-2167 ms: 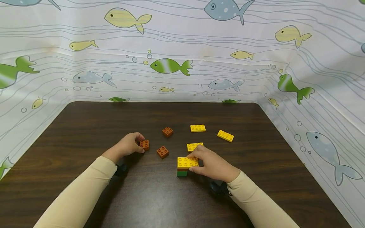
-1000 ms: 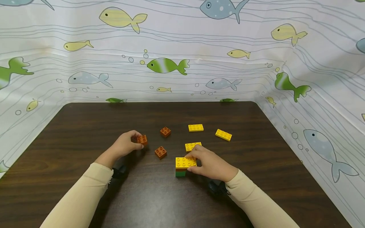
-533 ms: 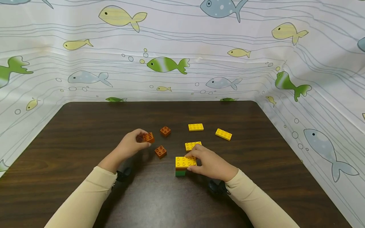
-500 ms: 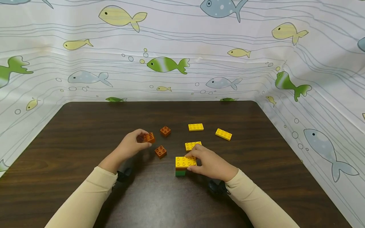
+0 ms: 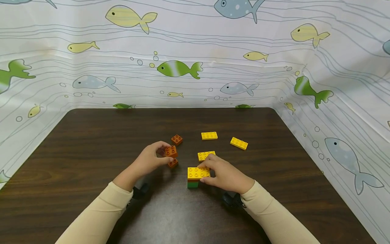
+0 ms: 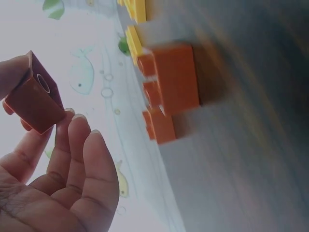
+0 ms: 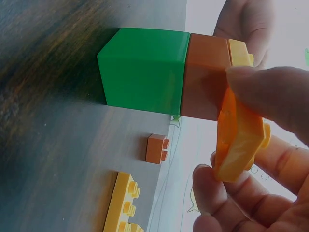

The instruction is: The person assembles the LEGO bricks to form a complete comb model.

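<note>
My left hand (image 5: 152, 157) pinches a brown two-by-two toy brick (image 5: 171, 151) between thumb and fingers. The left wrist view shows this brick (image 6: 36, 104) raised off the table, its hollow underside visible. Just below it in the head view lies a second brown brick (image 5: 173, 163). My right hand (image 5: 226, 173) grips a yellow eight-stud brick (image 5: 195, 173) at its right end. That yellow brick tops a stack: under it, in the right wrist view, sit a brown brick (image 7: 205, 76) and a green block (image 7: 145, 70). The yellow brick juts out past the brown one.
A third brown brick (image 5: 176, 139) lies farther back. Yellow eight-stud bricks lie beyond the stack: one (image 5: 204, 156) partly behind my right fingers, one (image 5: 209, 136) at the back, one (image 5: 239, 143) to the right. The dark wooden table (image 5: 100, 135) meets a fish-patterned cloth (image 5: 189, 37).
My left hand has lifted the brown brick and carried it rightward, over toward the second brown brick. The right hand has stayed on the yellow brick of the stack. The view has shifted slightly.
</note>
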Tool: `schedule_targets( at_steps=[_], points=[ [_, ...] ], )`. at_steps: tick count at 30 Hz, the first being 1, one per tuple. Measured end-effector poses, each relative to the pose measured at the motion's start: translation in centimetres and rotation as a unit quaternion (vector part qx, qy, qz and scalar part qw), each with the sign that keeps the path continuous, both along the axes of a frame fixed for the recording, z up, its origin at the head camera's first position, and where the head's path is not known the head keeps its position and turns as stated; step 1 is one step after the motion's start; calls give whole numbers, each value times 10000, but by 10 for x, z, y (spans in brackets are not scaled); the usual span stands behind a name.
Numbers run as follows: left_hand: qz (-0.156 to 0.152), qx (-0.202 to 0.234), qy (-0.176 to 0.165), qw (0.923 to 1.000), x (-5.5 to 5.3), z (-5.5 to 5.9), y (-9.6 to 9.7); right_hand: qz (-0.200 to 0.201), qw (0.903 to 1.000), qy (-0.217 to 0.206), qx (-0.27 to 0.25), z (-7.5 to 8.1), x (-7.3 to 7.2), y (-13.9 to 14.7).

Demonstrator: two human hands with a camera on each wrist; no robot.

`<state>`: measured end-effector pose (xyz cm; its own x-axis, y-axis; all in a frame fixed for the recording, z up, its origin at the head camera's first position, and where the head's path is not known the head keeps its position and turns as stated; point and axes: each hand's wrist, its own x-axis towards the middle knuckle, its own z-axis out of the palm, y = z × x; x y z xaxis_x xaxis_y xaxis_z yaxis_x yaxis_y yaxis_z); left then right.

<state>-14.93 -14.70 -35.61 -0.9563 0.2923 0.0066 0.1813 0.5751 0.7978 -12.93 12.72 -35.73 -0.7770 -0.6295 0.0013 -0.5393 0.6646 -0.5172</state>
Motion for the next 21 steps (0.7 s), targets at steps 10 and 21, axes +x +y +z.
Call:
schedule_targets(
  at_steps=[10, 21],
  points=[
    [-221, 141, 90, 9996, 8, -1, 16, 0, 10000, -51, 44, 0, -1, 0],
    [-535, 145, 124, 9984, 18, 1, 29, 36, 9999, -106, 4, 0, -3, -1]
  ],
)
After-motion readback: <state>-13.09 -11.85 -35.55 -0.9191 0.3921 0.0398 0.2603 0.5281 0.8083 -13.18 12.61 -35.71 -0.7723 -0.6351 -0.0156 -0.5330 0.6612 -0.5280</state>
